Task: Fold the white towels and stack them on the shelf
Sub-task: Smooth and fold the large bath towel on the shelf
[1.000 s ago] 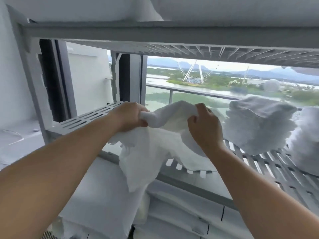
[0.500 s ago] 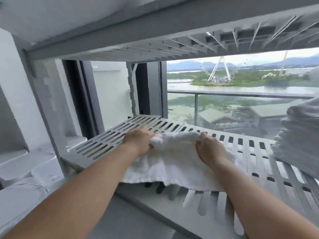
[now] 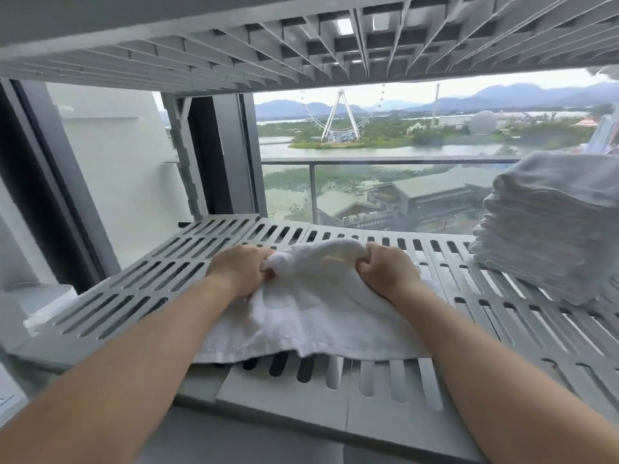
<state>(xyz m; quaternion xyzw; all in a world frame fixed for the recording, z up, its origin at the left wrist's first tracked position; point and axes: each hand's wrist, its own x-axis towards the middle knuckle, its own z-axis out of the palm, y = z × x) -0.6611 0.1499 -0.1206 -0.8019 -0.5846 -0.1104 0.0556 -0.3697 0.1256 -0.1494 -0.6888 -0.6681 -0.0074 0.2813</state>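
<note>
A white towel [image 3: 311, 316] lies spread on the slotted grey shelf [image 3: 134, 293], its near edge close to the shelf's front. My left hand [image 3: 239, 271] grips the towel's far left part, fingers curled into the bunched cloth. My right hand [image 3: 388, 271] grips the far right part the same way. The far edge of the towel is bunched up between the two fists. A stack of several folded white towels [image 3: 552, 226] stands on the shelf at the right.
Another slotted shelf [image 3: 301, 45] hangs close overhead. Behind the shelf is a window [image 3: 385, 155] with a dark frame [image 3: 231, 152] and a balcony railing. White objects lie low at the left [image 3: 47, 306].
The towel came down from mid-air onto the shelf and now lies flatter. Both hands moved forward and keep their grip on its far edge. My view rose to the shelf's level.
</note>
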